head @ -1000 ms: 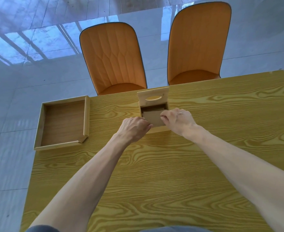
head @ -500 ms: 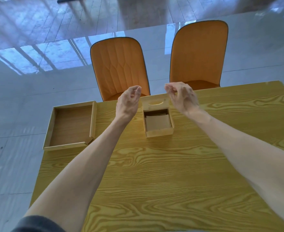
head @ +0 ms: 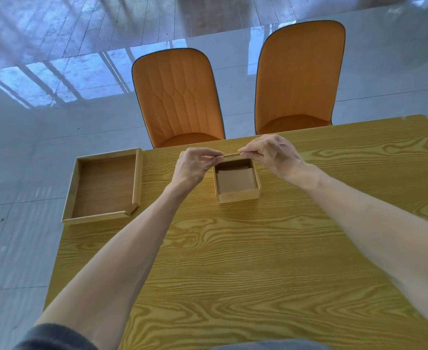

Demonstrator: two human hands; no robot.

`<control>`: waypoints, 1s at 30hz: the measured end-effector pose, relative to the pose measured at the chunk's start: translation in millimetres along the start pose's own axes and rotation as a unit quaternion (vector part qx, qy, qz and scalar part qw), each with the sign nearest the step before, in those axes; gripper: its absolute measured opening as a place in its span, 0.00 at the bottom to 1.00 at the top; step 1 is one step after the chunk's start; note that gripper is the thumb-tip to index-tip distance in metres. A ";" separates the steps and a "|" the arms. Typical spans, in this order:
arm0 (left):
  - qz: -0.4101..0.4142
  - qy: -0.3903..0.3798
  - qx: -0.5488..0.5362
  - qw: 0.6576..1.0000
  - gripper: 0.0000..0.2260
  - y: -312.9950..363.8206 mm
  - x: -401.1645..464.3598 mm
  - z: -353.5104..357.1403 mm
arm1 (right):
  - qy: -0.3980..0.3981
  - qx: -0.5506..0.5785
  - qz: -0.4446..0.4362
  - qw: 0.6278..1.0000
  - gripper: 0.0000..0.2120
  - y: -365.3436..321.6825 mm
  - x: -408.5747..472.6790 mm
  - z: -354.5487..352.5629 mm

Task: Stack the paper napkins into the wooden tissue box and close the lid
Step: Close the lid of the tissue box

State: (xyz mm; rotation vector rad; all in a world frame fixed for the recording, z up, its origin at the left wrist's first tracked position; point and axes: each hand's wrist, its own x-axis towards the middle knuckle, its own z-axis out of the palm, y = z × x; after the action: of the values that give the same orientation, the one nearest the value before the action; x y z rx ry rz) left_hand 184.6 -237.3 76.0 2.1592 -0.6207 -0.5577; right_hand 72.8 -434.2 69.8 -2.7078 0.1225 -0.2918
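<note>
Wooden tissue box (head: 237,181) sits mid-table, napkins (head: 236,181) inside; left hand (head: 195,166) and right hand (head: 271,154) each pinch an end of the lid (head: 231,154) above it. Uneven lowering could jam it askew

- Bright, even daylight fills the scene; the tabletop (head: 233,261) grain reads clearly.
- The glossy floor (head: 44,122) carries a bluish reflection of window panes beyond the tabletop's far-left corner.
- Shadows are soft and faint, a thin one under the wooden tray (head: 102,188).
- Wide-angle distortion bends the tabletop's edges and stretches the forearms near the frame's bottom.
- The hands look slightly soft.
</note>
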 end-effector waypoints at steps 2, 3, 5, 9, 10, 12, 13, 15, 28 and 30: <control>0.011 -0.013 0.004 1.000 0.09 -9.4 -6.6 2.8 | -0.007 -0.003 -0.022 1.000 0.11 -0.5 -12.1 2.8; 0.020 -0.015 0.006 1.000 0.08 -13.7 -9.8 5.1 | -0.006 -0.007 -0.031 0.999 0.10 -1.0 -18.5 5.2; 0.043 -0.016 0.017 0.999 0.08 -20.1 -17.4 11.5 | -0.003 -0.011 -0.041 0.999 0.10 -2.4 -31.8 11.9; 0.105 -0.005 0.120 0.987 0.08 -32.1 -31.0 27.9 | 0.010 -0.029 -0.045 0.999 0.09 -6.0 -53.8 31.5; 0.110 0.000 0.141 0.984 0.08 -34.6 -33.7 31.7 | 0.009 -0.033 -0.042 0.999 0.09 -6.7 -57.6 36.5; 0.110 0.009 0.173 0.979 0.07 -37.3 -38.0 36.9 | 0.010 -0.043 -0.033 0.998 0.10 -7.1 -62.6 45.3; 0.112 0.014 0.189 0.975 0.07 -37.7 -39.9 38.9 | 0.010 -0.047 -0.028 0.998 0.10 -7.4 -64.2 49.2; 0.121 0.022 0.217 0.968 0.07 -37.5 -42.5 41.8 | 0.008 -0.059 -0.021 0.998 0.11 -7.6 -66.5 56.2; 0.142 0.009 0.287 0.947 0.10 -45.8 -45.8 47.0 | -0.015 -0.065 0.035 0.997 0.15 -13.6 -80.9 74.9; 0.139 0.009 0.286 0.948 0.09 -44.1 -45.1 47.6 | -0.015 -0.065 0.039 0.997 0.15 -14.4 -81.9 75.1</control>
State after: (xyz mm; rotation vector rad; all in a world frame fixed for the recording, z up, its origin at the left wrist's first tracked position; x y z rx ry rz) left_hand 132.7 -213.4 21.4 2.5378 -1.1667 -0.2141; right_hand 10.2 -381.1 -6.6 -2.8263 0.2466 -0.2284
